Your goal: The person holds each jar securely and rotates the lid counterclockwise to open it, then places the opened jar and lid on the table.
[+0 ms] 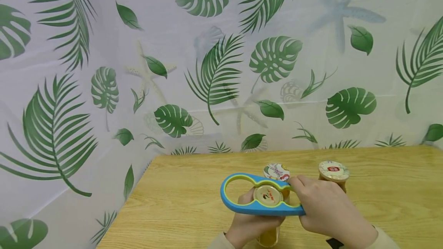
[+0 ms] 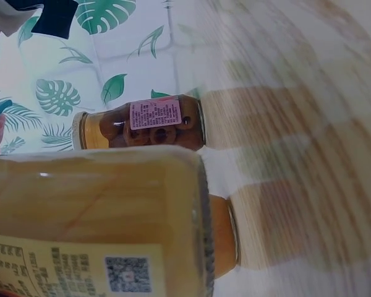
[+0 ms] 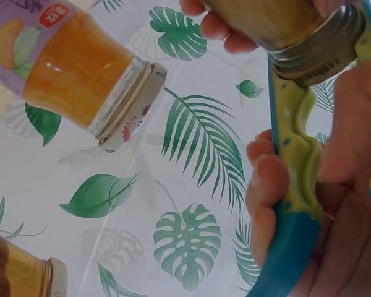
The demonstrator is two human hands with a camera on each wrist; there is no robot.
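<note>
My left hand (image 1: 250, 224) grips a glass jar (image 1: 268, 238) of pale yellow contents, upright above or on the table; its base contact is unclear. A blue and yellow jar opener (image 1: 256, 208) lies across the jar's top, its middle scalloped opening around the gold lid (image 1: 268, 196). At the opener's right end, my right hand (image 1: 325, 206) holds it with curled fingers. The right wrist view shows the jar's metal lid (image 3: 318, 55) against the yellow inner grips, with fingers (image 3: 266, 179) wrapped about the opener. In the left wrist view, the held jar (image 2: 93, 204) shows a label with a QR code.
Behind the hands stands a jar with a patterned white lid (image 1: 277, 171). Farther right is another jar (image 1: 333, 171), with brown contents (image 2: 154, 124) seen in the left wrist view. The wooden table (image 1: 173, 203) meets a leaf-print cloth (image 1: 207, 133) at its back and left.
</note>
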